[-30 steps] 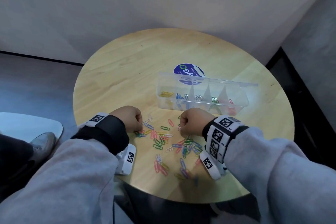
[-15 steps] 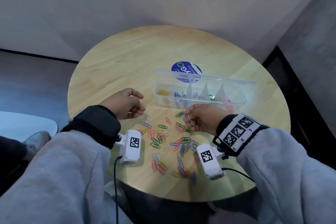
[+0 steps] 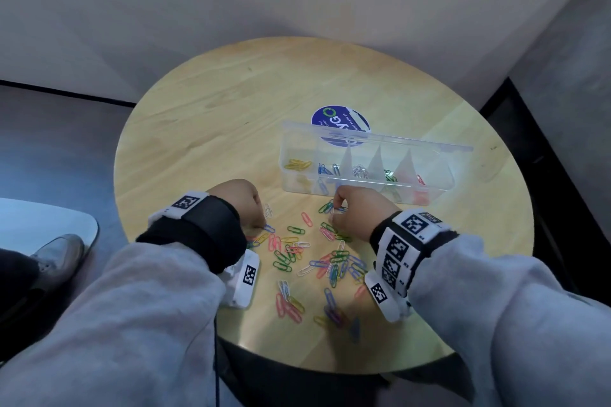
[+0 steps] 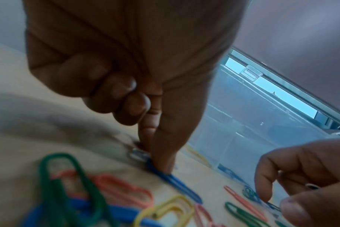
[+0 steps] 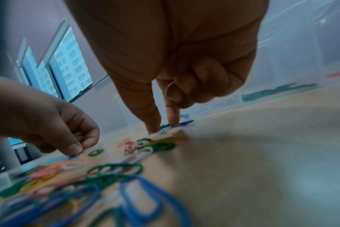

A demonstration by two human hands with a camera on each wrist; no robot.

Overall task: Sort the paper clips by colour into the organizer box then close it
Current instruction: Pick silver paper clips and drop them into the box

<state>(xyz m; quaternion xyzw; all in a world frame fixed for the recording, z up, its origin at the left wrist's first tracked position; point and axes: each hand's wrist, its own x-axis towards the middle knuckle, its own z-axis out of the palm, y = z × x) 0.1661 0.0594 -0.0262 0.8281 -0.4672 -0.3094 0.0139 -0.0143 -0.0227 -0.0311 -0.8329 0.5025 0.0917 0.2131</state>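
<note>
The clear organizer box (image 3: 363,181) stands open at mid-table with its lid (image 3: 380,139) upright behind. Its compartments hold yellow, blue, white, green and red clips. Loose mixed-colour paper clips (image 3: 317,254) lie scattered in front of it. My left hand (image 3: 263,225) is down at the pile's left edge; its thumb and forefinger pinch the end of a blue clip (image 4: 173,179), beside a white clip (image 4: 138,153). My right hand (image 3: 335,212) is just in front of the box, thumb and forefinger pinching another blue clip (image 5: 181,123) with a white clip (image 5: 165,130) between the tips.
A round blue sticker (image 3: 340,124) lies on the wooden table (image 3: 215,129) behind the box. Walls stand close behind and to the right of the table. A shoe (image 3: 56,258) and a white surface (image 3: 46,228) are on the floor at left.
Half a second ago both hands were lifted near the box, the right one holding a white clip. Both have come back down onto the pile, fingertips on blue clips.
</note>
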